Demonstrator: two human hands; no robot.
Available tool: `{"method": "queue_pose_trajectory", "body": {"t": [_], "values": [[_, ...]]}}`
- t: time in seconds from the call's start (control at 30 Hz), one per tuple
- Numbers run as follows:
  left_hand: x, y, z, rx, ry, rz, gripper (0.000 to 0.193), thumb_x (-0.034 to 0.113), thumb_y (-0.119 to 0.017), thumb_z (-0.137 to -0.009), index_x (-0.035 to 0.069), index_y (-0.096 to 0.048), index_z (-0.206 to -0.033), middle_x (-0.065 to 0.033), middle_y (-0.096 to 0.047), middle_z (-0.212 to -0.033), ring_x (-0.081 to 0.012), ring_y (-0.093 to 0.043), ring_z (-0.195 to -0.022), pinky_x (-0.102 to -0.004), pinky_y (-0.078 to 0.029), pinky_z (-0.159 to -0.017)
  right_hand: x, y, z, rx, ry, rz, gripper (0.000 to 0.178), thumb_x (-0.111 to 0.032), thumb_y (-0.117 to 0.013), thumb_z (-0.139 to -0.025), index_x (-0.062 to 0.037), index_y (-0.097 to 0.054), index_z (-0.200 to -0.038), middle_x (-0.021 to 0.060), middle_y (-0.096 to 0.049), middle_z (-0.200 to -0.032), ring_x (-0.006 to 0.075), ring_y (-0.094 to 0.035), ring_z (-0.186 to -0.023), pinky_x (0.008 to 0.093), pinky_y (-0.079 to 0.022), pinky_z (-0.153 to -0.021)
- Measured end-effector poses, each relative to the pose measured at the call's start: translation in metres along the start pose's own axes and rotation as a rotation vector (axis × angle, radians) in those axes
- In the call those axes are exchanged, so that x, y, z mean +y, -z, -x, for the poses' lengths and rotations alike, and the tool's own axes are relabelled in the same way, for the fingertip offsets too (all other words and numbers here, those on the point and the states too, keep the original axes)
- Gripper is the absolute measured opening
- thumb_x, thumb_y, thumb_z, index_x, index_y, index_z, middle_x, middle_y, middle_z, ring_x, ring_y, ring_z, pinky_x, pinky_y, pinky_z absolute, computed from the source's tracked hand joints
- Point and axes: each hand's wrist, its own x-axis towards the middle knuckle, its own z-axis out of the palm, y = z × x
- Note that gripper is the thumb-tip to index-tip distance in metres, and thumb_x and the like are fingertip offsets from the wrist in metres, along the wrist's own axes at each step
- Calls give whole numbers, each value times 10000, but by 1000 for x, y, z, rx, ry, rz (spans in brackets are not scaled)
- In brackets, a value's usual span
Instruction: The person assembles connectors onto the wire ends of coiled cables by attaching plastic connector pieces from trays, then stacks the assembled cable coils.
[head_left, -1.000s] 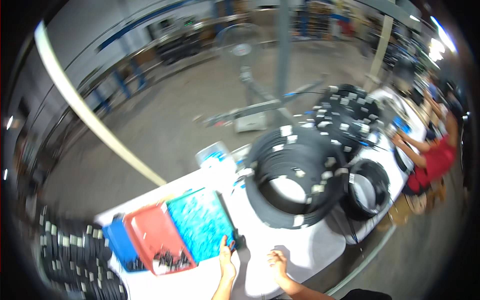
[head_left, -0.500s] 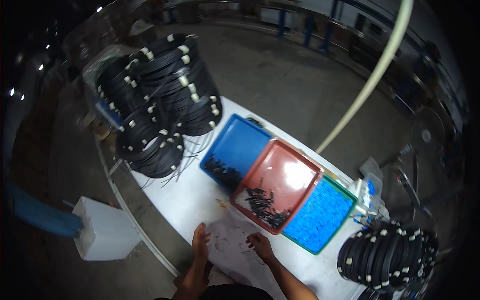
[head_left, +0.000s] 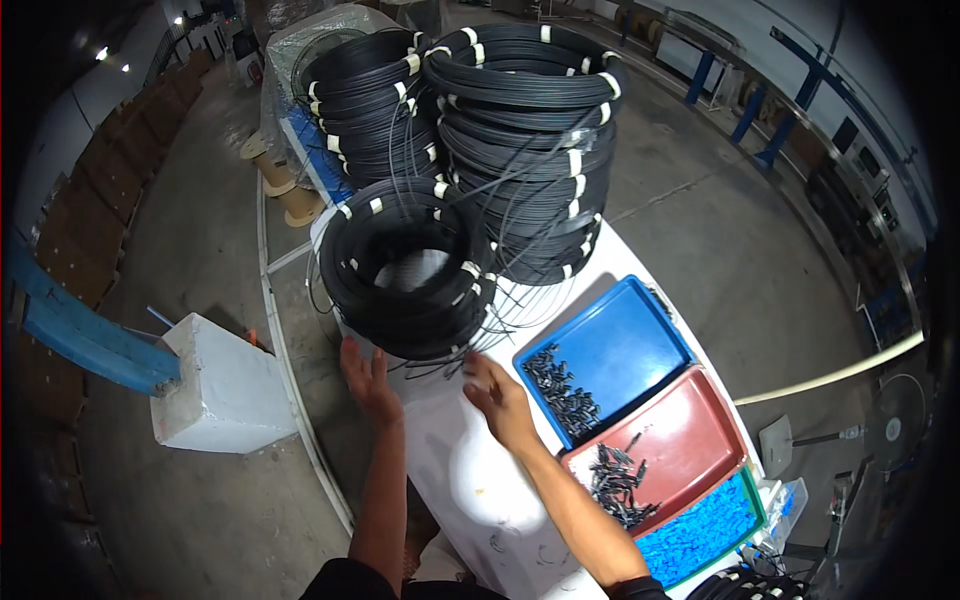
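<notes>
Both my arms reach forward to a short stack of black cable coils [head_left: 405, 325] tied with white tape, at the near left end of the white table. My left hand [head_left: 370, 385] is at the stack's lower left edge, fingers stretched and apart. On the stack's lower right side, my right hand [head_left: 497, 402] is near the loose cable ends, fingers apart and slightly blurred. Neither hand visibly holds anything. Whether the fingertips touch the coils, I cannot tell.
Behind stand a tall coil stack [head_left: 530, 180] and another stack [head_left: 370, 110]. To the right lie a blue tray [head_left: 630, 340] with small black parts, a red tray [head_left: 700, 430] with dark pieces, and a green tray [head_left: 762, 510] of blue pieces. A white block [head_left: 235, 390] stands left.
The view has turned left toward the coils. My hands have moved from over the white tabletop to the near coil stack.
</notes>
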Motion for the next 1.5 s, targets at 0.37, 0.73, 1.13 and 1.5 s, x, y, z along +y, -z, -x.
{"method": "queue_pose_trajectory", "body": {"t": [0.37, 0.73, 1.13, 1.5], "values": [[5, -53, -94, 157, 117, -73, 904, 43, -754, -853, 27, -217, -1580, -195, -363, -1565, -301, -392, -1421, -350, -270, -1183, -1, -51, -158, 509, 68, 460, 941, -177, -771, -855, 35, -188, -1561, 334, -387, -1516, 425, -412, -1413, 391, -314, -1179], [31, -38, -81, 154, 61, 368, 1034, -176, -541, -609, 85, -292, -1578, -145, -409, -1521, -290, -473, -1352, -355, -349, -1162, -12, -54, -136, 484, 76, 331, 943, 99, -656, -755, 23, -187, -1570, 293, -233, -1613, 386, -201, -1529, 383, -161, -1247], [57, 104, 70, -89, 161, 602, 1005, 30, -501, -607, -44, -215, -1567, -211, -409, -1468, -223, -607, -1203, -232, -569, -625, 16, 31, 73, 153, 46, -880, 780, -159, -701, -930, -134, -231, -1552, 144, -547, -1345, 229, -604, -1146, 386, -528, -942], [-89, 209, 147, -1027, 739, 81, 939, -27, -622, -785, 108, -198, -1612, -226, -488, -1486, -218, -657, -1025, -284, -547, -806, 87, 3, 360, 874, -103, -152, 696, 90, -543, -868, 4, -350, -1531, 159, -388, -1552, 274, -392, -1427, 369, -308, -1177]]}}
